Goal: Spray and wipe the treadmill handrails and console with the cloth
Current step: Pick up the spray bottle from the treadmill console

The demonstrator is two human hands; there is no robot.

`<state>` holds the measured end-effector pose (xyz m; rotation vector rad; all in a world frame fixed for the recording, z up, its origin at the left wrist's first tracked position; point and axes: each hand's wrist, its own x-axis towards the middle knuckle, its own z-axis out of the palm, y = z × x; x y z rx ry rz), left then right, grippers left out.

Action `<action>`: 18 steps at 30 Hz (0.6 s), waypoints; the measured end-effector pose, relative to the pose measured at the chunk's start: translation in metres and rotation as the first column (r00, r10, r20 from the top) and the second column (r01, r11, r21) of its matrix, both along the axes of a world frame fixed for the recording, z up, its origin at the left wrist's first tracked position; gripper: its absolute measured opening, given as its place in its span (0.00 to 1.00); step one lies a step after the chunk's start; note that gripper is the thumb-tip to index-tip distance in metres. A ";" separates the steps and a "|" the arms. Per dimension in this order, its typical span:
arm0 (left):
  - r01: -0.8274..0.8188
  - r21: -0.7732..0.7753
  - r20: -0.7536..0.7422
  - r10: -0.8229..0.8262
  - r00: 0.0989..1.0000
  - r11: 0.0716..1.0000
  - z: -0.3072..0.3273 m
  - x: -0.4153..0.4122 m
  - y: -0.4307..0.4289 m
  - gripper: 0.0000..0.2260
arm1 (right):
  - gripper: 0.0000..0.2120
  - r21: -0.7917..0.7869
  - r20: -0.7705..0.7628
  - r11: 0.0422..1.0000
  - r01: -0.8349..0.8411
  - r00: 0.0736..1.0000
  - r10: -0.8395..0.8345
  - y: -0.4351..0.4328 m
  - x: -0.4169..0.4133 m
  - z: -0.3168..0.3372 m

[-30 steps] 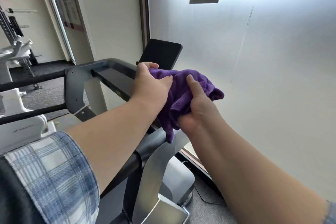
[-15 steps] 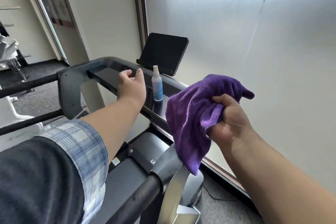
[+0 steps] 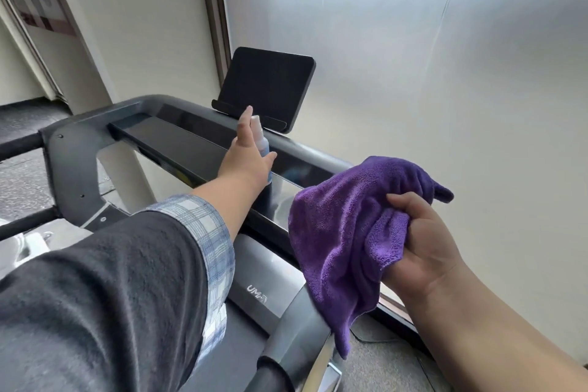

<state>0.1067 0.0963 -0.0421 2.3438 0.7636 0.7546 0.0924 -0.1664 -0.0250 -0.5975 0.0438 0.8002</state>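
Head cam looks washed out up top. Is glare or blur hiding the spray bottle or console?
Head view: the frosted window blows out white only at the top edge; the console is readable, with a pale reflection at its right end; the spray bottle is hidden partly by the left hand, not glare.

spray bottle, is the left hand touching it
Cannot tell. In the head view the left hand covers part of the spray bottle, fingers spread, hiding any contact or gap.
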 end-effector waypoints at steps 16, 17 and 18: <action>0.062 -0.070 0.387 -0.030 0.921 0.996 0.096 -0.150 -0.086 0.32 | 0.26 0.007 0.053 0.968 -0.249 0.967 0.248 -0.036 -0.035 0.034; 0.046 -0.074 0.420 -0.011 0.908 0.996 0.100 -0.163 -0.096 0.33 | 0.27 0.015 0.058 0.963 -0.269 0.962 0.268 -0.039 -0.039 0.036; 0.014 -0.062 0.430 0.015 0.903 0.998 0.103 -0.175 -0.106 0.34 | 0.27 0.029 0.064 0.955 -0.295 0.954 0.292 -0.042 -0.043 0.038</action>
